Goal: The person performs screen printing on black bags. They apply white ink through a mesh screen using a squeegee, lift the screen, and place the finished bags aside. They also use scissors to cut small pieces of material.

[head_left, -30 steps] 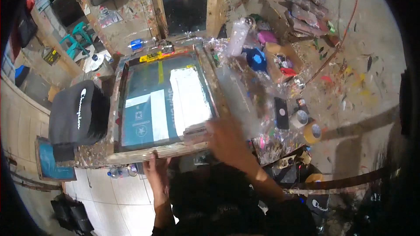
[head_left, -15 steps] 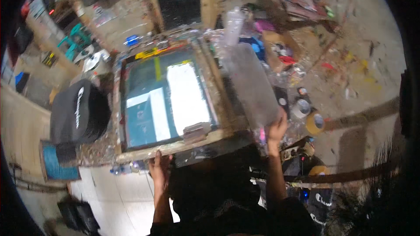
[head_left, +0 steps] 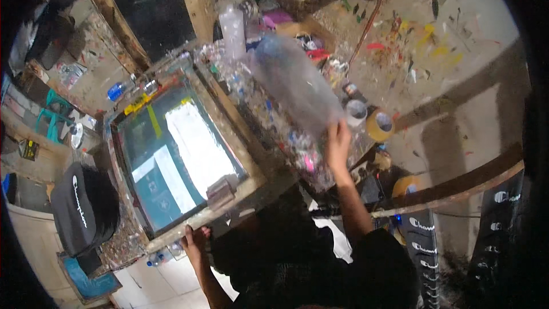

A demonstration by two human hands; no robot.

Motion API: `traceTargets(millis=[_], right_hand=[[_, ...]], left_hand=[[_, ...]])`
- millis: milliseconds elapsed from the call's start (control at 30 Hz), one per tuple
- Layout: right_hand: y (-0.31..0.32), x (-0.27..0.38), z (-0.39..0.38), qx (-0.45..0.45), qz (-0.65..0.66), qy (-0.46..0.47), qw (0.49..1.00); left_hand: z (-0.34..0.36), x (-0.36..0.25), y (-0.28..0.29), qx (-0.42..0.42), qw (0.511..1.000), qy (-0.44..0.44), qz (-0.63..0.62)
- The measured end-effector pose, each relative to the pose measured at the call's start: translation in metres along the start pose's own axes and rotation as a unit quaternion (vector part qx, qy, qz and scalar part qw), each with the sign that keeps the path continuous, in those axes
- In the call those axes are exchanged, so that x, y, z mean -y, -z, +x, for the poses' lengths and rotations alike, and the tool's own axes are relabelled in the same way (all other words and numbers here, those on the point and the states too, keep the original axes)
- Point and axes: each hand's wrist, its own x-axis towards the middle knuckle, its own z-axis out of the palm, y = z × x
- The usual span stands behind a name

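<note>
So the right hand point(head_left: 338, 146) has its fingers closed on the near end of a cloudy plastic sheet point(head_left: 300, 83), and the rest of it stretches away ahead and to the left of those fingertips, kinda see-through over the messy tabletop point(head_left: 251, 88). Just right of those same fingers there's a white tape roll point(head_left: 351, 119) and a tan tape roll point(head_left: 373, 129) right beside it. Past the sheet's far end stands a pale bottle point(head_left: 231, 33).

Left hand point(head_left: 196, 241) is at the near edge of the framed screen point(head_left: 166, 238), touching the wood. Can't tell if those fingers really grip it, since they're partly hidden. The screen spreads out ahead of them, with a brownish block point(head_left: 221, 193) sitting on its near right corner, to the right of the left fingers. Well off to their left is a black stack point(head_left: 86, 209) with white lettering.
</note>
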Motion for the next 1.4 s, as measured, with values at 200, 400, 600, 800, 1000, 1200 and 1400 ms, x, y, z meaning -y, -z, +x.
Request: traceTargets(millis=[200,400,600,800,1000,1200,1400], right_hand=[[-0.03,0.016,0.018,0.049,0.0,0.087,0.995],[-0.062,-0.012,-0.055,0.116,-0.239,0.328,0.907],[-0.082,0.006,-0.088,0.055,-0.22,0.276,0.934],[-0.094,0.042,-0.085,0.097,-0.105,0.391,0.909],[-0.042,0.019,-0.099,0.144,-0.016,0.318,0.937],[0.002,-0.043,-0.055,0.103,-0.207,0.165,0.959],[-0.004,-0.043,-0.056,0.228,-0.229,0.142,0.936]], left_hand=[[-0.01,-0.026,0.013,0.05,0.991,0.071,0.098],[-0.062,-0.091,-0.002,0.282,0.924,0.062,0.249],[-0.059,-0.107,-0.17,0.28,0.934,-0.139,0.175],[-0.019,-0.109,-0.255,0.273,0.961,0.018,0.039],[-0.027,-0.12,-0.251,0.227,0.973,-0.006,-0.035],[-0.04,-0.132,-0.241,0.293,0.956,0.0,-0.032],[-0.043,-0.136,-0.239,0.307,0.951,0.006,-0.038]])
